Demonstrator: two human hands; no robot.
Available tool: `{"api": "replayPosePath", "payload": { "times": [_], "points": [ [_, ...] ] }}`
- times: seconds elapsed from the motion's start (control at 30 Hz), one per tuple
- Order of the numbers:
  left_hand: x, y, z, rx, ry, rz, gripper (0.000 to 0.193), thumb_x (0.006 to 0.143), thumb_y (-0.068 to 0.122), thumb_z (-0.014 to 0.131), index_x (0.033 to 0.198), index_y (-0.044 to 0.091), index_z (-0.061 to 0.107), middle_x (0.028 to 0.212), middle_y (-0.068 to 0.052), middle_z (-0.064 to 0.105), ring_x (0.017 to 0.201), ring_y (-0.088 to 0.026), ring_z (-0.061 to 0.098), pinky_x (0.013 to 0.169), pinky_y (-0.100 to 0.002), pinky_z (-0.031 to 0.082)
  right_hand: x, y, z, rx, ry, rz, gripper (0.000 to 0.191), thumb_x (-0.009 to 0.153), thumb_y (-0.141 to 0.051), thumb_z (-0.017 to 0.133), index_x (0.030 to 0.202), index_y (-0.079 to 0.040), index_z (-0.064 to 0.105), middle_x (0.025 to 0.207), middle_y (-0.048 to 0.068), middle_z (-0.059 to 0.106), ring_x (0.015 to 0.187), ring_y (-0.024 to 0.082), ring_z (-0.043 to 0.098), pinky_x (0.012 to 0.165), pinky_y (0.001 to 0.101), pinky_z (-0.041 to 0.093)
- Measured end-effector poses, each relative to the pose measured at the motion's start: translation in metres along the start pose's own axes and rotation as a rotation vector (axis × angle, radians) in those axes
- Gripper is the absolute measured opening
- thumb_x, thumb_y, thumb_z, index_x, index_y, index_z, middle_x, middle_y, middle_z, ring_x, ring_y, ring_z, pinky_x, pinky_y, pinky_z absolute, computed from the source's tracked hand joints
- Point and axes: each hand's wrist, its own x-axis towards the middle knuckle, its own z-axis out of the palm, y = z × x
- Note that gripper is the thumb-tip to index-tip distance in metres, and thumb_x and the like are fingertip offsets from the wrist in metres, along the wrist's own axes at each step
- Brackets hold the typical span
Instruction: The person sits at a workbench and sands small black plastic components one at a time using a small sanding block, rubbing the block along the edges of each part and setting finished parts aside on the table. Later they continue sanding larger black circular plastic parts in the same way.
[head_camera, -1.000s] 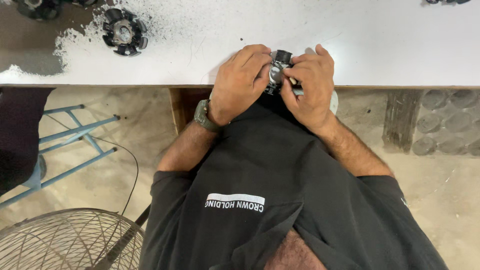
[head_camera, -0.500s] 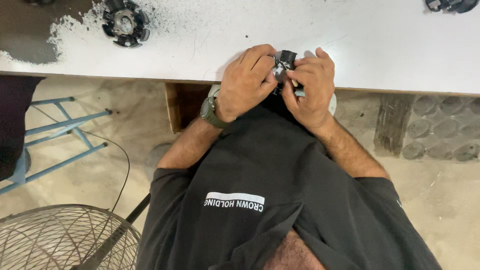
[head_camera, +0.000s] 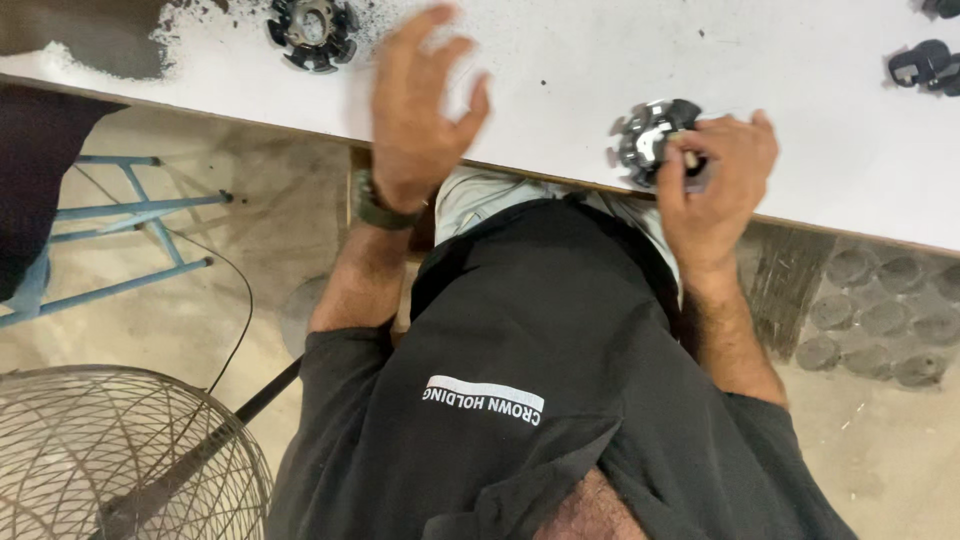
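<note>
Now the right hand (head_camera: 715, 175) alone pinches the round finned metal part (head_camera: 650, 140) at the desk (head_camera: 800, 90) edge while the left hand (head_camera: 420, 110) hovers with fingers spread, so that one-handed grip could slip and drop the part floorward.

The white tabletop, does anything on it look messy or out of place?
Yes. Dark specks and grit are scattered over the white tabletop at its upper left, around a round black finned part, where the white surface gives way to a bare dark patch.
</note>
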Motion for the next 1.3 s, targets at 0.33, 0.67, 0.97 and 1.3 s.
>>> {"api": "replayPosePath", "payload": {
  "times": [0.33, 0.67, 0.97, 1.3],
  "points": [
    [-0.027, -0.082, -0.036, 0.362, -0.112, -0.257, 0.097, 0.090, 0.037, 0.092, 0.158, 0.003, 0.031, 0.146, -0.019, 0.053, 0.129, -0.036, 0.051, 0.108, -0.053, 0.046, -0.013, 0.025, -0.017, 0.092, 0.183, 0.134, 0.018, 0.104, 0.003, 0.067, 0.118, -0.003, 0.058, 0.121, 0.013, 0.064, 0.112, 0.029, 0.063, 0.130, 0.0574, 0.029],
    [0.020, 0.047, 0.019, -0.210, -0.612, 0.102, 0.107, 0.080, 0.039, 0.091, 0.163, 0.013, 0.030, 0.151, -0.013, 0.050, 0.141, -0.036, 0.045, 0.122, -0.058, 0.030, -0.004, 0.005, -0.014, 0.059, 0.140, 0.158, 0.021, 0.102, 0.004, 0.069, 0.118, -0.003, 0.057, 0.117, 0.014, 0.066, 0.114, 0.032, 0.063, 0.127, 0.0559, 0.031],
    [0.034, 0.081, 0.014, -0.240, -0.448, 0.186, 0.048, 0.094, 0.019, 0.081, 0.135, 0.013, 0.056, 0.157, -0.016, 0.042, 0.145, -0.034, 0.044, 0.114, -0.049, 0.043, -0.004, -0.017, -0.001, 0.217, 0.086, 0.129, 0.022, 0.101, 0.004, 0.069, 0.116, -0.005, 0.057, 0.114, 0.013, 0.069, 0.113, 0.028, 0.066, 0.126, 0.0574, 0.032],
    [0.019, 0.074, 0.025, -0.122, -0.455, -0.041, 0.023, 0.094, 0.012, 0.074, 0.114, 0.006, 0.065, 0.141, -0.011, 0.055, 0.124, -0.031, 0.058, 0.101, -0.046, 0.048, 0.013, -0.048, 0.026, 0.211, -0.029, 0.024, 0.027, 0.091, 0.003, 0.075, 0.111, -0.007, 0.061, 0.107, 0.010, 0.067, 0.111, 0.029, 0.065, 0.124, 0.0585, 0.035]
  ]
}}
